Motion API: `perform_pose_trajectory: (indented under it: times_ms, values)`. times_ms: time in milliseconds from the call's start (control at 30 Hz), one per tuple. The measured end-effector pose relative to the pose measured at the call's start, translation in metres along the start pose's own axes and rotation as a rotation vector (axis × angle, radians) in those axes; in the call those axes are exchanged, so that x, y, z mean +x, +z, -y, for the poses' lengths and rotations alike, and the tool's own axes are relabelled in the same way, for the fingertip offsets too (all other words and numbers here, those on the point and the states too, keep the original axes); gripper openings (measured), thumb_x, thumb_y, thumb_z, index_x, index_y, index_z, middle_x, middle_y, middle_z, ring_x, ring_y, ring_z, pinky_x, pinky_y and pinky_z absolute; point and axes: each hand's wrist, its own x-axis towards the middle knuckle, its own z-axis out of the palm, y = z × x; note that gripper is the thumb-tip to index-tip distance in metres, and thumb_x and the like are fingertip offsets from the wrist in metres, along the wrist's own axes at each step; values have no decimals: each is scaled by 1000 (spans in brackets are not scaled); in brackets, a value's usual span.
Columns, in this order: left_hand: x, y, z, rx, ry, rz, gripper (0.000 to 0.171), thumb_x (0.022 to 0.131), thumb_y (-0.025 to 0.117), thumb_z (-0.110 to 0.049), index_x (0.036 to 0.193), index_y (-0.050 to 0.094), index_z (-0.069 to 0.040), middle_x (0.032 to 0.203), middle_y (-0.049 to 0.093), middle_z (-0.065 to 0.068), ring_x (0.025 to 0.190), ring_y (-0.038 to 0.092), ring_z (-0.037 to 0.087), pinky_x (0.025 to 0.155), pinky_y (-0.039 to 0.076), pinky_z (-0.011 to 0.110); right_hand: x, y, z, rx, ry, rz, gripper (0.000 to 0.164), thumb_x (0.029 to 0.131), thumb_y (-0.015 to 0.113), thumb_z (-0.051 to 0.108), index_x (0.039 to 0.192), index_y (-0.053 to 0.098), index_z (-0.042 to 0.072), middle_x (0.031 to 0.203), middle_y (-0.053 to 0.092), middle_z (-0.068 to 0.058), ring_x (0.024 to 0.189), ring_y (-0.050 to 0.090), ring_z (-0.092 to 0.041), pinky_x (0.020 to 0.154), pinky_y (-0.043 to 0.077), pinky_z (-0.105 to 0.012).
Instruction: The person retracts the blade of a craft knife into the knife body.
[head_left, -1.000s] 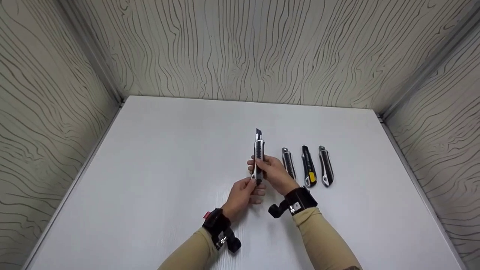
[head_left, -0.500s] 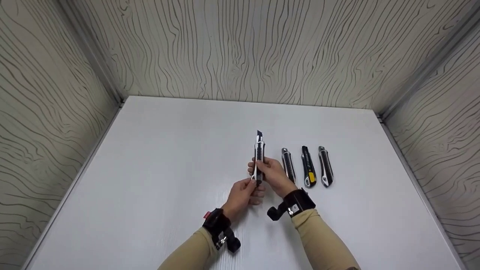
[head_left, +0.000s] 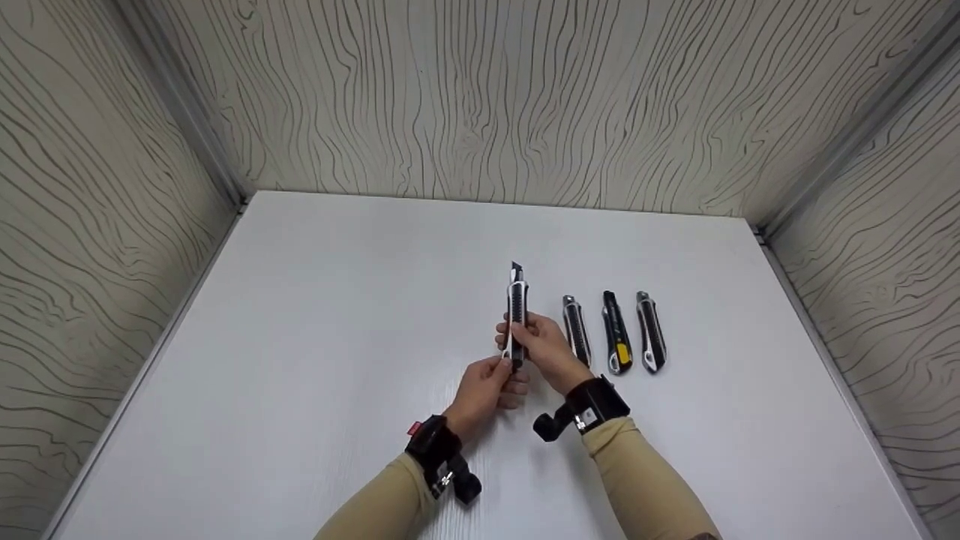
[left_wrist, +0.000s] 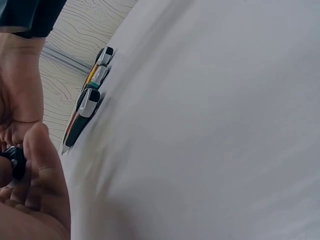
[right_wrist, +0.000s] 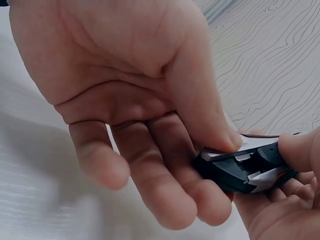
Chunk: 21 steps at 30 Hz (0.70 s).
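A utility knife (head_left: 517, 304) with a black and silver handle is held upright in the head view, a short dark blade standing out of its top. My right hand (head_left: 551, 349) grips its lower half, thumb on the front and fingers behind. At the butt end, my left hand (head_left: 484, 390) pinches it between thumb and forefinger. The right wrist view shows the knife's butt (right_wrist: 240, 172) between both hands, with the slot in its end visible. From the left wrist, only a dark bit of the knife (left_wrist: 17, 160) shows between the fingers.
Right of the hands, three more utility knives lie side by side on the white table (head_left: 337, 300): a black and silver one (head_left: 576, 326) partly behind my right hand, a black one with a yellow part (head_left: 617, 334), and another black and silver one (head_left: 651, 334). Wood-patterned walls (head_left: 465, 105) enclose the table.
The held knife's blade tip stands slightly lower than a second ago. My right hand and forearm have shifted a little to the left; my left hand has hardly moved.
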Motion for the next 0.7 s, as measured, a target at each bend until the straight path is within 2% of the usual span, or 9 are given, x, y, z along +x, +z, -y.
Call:
perform_pose_trajectory:
  times_ms: [167,400,700]
  values:
    - [0,0,-1,9,0,-4,31,104,42,-14,108,59,12,86,70,7,70,66,9,60,57,23,-1,-1,0,7,-9,15,40,101,47,8,135,40,-13,116,64,-19,95,66,-14,90,54,-27]
    - [2,0,-3,-2,-11,1,30,104,41,-11,107,58,14,82,66,4,68,64,9,58,55,22,-1,-3,-1,-26,-14,32,42,100,48,6,137,40,-10,129,56,-29,99,65,-14,93,53,-27]
    - [0,0,-4,20,0,-5,34,105,41,-15,111,56,15,84,68,4,70,65,9,60,57,24,-2,-4,-1,-24,-20,54,41,101,48,8,137,40,-10,125,60,-23,101,65,-14,92,53,-27]
